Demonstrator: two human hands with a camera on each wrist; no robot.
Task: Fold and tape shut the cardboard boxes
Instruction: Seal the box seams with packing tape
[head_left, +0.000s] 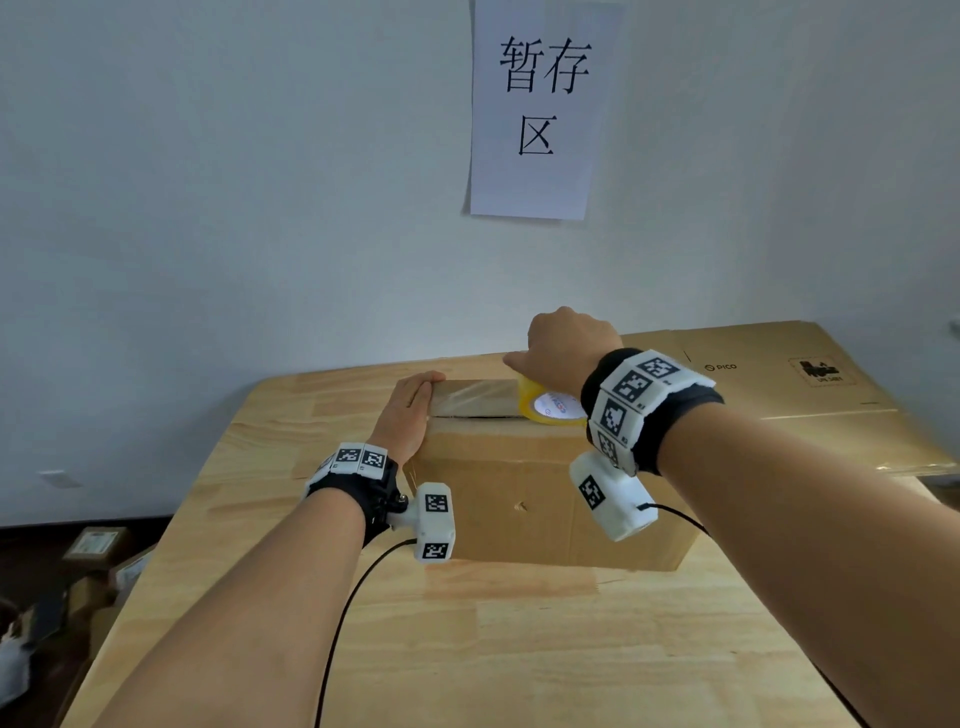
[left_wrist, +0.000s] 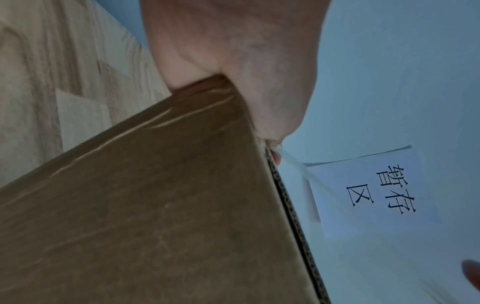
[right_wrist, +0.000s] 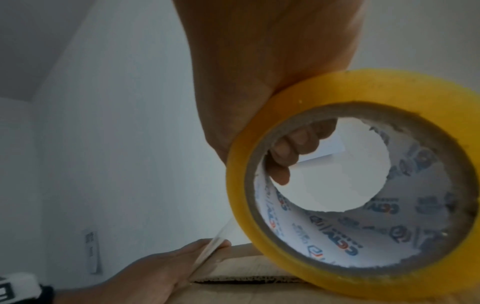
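1. Taping is under way: the person's left hand (head_left: 408, 415) lies flat with straight fingers on the left end of the brown cardboard box (head_left: 524, 493), pressing the start of a clear tape strip (head_left: 475, 395) over that edge, probably so the strip cannot lift while it is drawn out.
2. The person's right hand (head_left: 566, 345) has a closed grip on the yellow roll of packing tape (head_left: 553, 402); in the right wrist view its fingers (right_wrist: 296, 148) curl through the printed core, which likely lets the roll turn as it travels.
3. The roll stands on edge on top of the box, right of the left hand, its open core facing the person.
4. The box sits on the pale wooden tabletop (head_left: 519, 649), near its far edge by the wall, with its long axis running left to right across the person.
5. A dark seam between the flaps runs along that axis, and the strip follows it from the left end toward the roll.
6. Flattened brown cardboard sheets (head_left: 779, 374) lie on the tabletop to the right, behind the box.
7. A white paper sign (head_left: 537, 104) with black characters hangs on the wall above.
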